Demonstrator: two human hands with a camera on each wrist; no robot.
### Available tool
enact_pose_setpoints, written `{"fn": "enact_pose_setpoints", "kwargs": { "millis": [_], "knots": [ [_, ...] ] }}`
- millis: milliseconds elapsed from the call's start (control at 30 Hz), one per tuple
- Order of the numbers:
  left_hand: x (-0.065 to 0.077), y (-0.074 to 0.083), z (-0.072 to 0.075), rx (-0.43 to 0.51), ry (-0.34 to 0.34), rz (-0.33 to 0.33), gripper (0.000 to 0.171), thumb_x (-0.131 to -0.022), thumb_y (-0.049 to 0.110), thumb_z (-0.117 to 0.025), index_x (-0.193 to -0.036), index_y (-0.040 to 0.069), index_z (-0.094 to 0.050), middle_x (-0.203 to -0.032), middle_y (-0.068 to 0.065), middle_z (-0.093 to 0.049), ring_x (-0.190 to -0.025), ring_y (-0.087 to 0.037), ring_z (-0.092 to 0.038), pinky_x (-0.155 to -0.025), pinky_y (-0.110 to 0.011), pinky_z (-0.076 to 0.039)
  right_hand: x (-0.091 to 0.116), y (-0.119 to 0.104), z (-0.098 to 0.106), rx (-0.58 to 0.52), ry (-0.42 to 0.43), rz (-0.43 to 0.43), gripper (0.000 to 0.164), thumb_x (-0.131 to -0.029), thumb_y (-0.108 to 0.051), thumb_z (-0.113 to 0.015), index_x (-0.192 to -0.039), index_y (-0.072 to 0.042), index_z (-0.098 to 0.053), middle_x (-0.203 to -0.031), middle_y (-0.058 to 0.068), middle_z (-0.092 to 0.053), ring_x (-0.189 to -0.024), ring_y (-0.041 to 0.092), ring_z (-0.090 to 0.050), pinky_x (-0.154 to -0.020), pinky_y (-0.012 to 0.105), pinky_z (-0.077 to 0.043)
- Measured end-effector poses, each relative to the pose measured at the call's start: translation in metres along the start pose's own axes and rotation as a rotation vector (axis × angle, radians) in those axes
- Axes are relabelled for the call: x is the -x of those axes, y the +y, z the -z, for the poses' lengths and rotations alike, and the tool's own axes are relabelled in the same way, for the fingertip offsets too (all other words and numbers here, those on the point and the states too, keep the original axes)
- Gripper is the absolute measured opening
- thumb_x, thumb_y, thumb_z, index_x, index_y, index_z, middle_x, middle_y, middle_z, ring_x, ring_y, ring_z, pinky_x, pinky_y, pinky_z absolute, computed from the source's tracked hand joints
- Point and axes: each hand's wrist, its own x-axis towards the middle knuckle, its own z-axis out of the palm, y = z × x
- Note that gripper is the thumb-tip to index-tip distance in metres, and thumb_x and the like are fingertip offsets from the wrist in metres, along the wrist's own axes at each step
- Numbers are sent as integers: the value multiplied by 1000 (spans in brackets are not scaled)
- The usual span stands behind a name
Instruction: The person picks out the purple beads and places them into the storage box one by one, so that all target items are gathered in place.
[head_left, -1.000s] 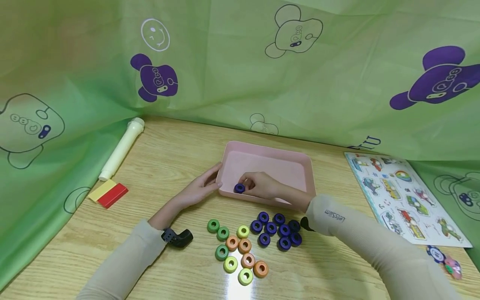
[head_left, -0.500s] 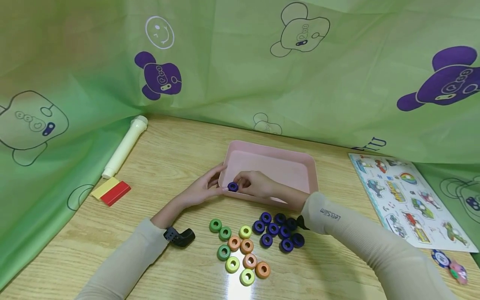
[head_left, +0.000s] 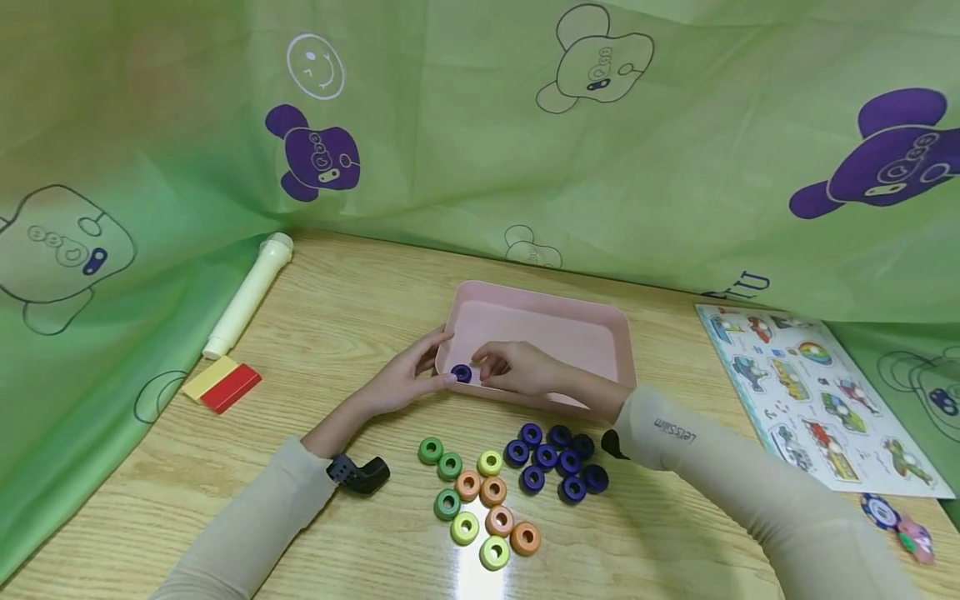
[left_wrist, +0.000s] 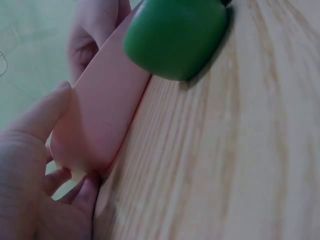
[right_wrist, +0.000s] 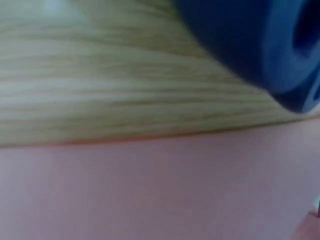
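Observation:
A pink tray point(head_left: 621, 346) lies on the wooden table. My left hand point(head_left: 397, 381) grips its near left corner, thumb over the rim and other fingers against the outside wall, as the left wrist view shows. Inside that corner sits one dark purple ring point(head_left: 467, 369), close to the left thumb. My right hand point(head_left: 521, 368) hovers over the tray just right of this ring, fingers loosely bent, with a small gap between them and the ring. The right wrist view has only the tray wall point(right_wrist: 150, 190), table and blurred purple rings point(right_wrist: 235, 40).
In front of the tray lie several purple rings point(head_left: 573, 490), green rings point(head_left: 431, 451), yellow rings point(head_left: 494, 553) and orange rings point(head_left: 525, 539). A white tube point(head_left: 251, 296) and a red-and-yellow piece point(head_left: 231, 388) are at left. A picture puzzle board point(head_left: 817, 400) lies at right.
My right hand carried the purple ring left into the tray's near left corner and let go of it. The hand has drawn slightly right. My left hand has stayed on the tray.

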Motion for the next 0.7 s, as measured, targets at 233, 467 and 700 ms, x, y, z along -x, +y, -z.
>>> {"fn": "enact_pose_setpoints", "kwargs": {
  "millis": [233, 467, 700],
  "knots": [
    [-3, -18, 0, -31, 14, 13, 64, -80, 25, -57, -133, 7, -24, -139, -9, -7, -123, -17, -19, -97, -27, -23, 34, 8, 19, -48, 55, -31, 33, -78, -12, -61, -108, -3, -52, -82, -1, -58, -78, 10, -55, -70, 22, -46],
    [1, -1, 0, -20, 26, 15, 59, -82, 14, -56, -131, 5, -26, -138, -15, -9, -123, -21, -18, -98, -32, -22, 83, 10, 35, -103, 148, -10, 33, -78, -16, -61, -106, -1, -52, -85, 3, -57, -77, 14, -54, -66, 28, -47],
    [1, 11, -3, -27, 12, 26, 58, -82, 10, -55, -131, 6, -26, -137, -18, -8, -123, -23, -17, -98, -32, -23, 137, 7, 38, -82, 217, -51, 28, -79, -18, -59, -105, -9, -54, -82, -2, -55, -73, 12, -52, -61, 26, -46]
  ]
}}
